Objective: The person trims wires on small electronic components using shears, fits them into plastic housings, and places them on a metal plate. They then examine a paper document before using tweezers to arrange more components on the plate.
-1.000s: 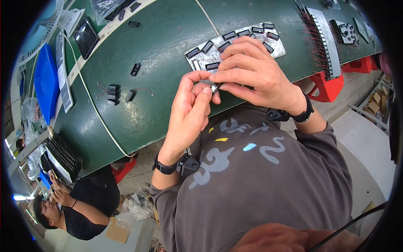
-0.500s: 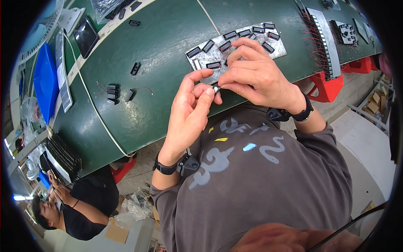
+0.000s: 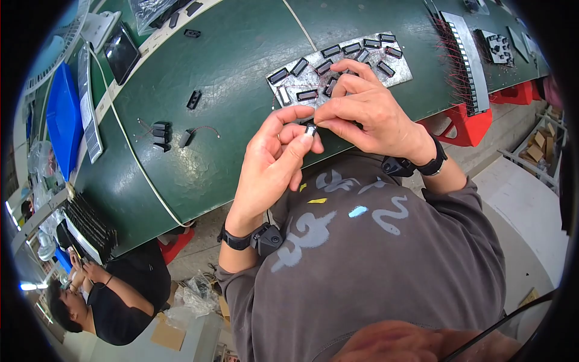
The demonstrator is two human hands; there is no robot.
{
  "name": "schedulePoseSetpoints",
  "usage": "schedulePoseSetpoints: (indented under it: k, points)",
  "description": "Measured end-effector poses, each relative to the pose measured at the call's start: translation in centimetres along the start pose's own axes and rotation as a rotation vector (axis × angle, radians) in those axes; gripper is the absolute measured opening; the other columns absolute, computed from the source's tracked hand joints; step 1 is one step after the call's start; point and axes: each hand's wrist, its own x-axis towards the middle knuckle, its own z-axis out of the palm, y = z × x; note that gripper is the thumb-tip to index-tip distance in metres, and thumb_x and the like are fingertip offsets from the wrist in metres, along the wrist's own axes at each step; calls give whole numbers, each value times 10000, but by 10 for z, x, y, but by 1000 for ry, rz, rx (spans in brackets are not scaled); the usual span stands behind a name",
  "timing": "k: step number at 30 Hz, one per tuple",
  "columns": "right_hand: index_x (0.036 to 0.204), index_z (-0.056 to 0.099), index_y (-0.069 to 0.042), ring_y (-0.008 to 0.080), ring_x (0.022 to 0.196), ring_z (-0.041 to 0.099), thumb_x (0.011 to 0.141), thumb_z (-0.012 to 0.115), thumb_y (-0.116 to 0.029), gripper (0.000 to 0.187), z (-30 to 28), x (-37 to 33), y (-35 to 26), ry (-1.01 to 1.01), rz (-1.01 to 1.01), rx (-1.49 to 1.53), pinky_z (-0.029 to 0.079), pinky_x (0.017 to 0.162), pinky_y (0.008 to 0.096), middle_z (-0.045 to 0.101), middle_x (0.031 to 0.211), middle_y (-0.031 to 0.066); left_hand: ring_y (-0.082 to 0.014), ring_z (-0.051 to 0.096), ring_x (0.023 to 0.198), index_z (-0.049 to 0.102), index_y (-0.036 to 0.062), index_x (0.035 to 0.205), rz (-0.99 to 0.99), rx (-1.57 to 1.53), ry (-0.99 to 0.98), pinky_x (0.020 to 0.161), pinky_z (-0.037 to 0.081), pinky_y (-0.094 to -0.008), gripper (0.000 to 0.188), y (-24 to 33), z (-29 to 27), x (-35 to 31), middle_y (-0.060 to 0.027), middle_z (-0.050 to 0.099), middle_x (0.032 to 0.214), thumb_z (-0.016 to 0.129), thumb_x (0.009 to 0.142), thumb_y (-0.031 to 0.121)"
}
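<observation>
Head view, small part: we see the small dark part raised near the table edge, between the two hands, its bright face partly covered.
Left hand: our left hand has its thumb pressed on the part, fingers curled beneath; so slight a pinch could slip, and the part might drop off the near edge.
Right hand: our right hand brings thumb and index nearly together at the part's upper end; we cannot tell whether they grip anything. Pulling unevenly there could twist the part loose.
Metal plate: the metal plate lies just beyond, carrying black modules; a low right hand could knock these askew.
Red wires: thin red wires trail from loose black pieces at left; a sleeve might snag them.
</observation>
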Motion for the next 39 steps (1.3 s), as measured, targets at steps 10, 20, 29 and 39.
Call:
schedulePoseSetpoints:
  k: [10,20,29,39]
  points:
    - [876,689,-83,162,691,553,754,737,-35,140,0,0,-3,-42,5,64,408,1046,476,578,674,-21,-61,581,573,559,-58,1145,-69,51,29,528,501,-215,222,-5,-3,-1,-139,717,946,582,961,64]
    - [876,696,-71,165,616,510,774,733,-17,121,4,-3,-6,-13,-23,180,435,1021,463,478,610,-12,-58,573,541,630,-56,1024,-151,70,3,516,470,-199,159,-1,0,-2,-112,720,834,555,942,58]
    - [890,724,-73,157,530,451,805,736,-20,101,-1,-6,-12,-33,97,322,452,981,443,445,544,-25,-36,532,530,672,-29,957,-128,130,-41,491,421,-186,149,3,-4,-6,-41,659,715,558,921,60]
    - [915,719,-63,163,563,474,816,730,-71,100,-1,-7,-11,-56,207,471,476,811,351,412,504,6,-2,479,560,693,-27,907,-23,285,80,488,370,-180,145,3,1,-9,36,594,653,656,886,111]
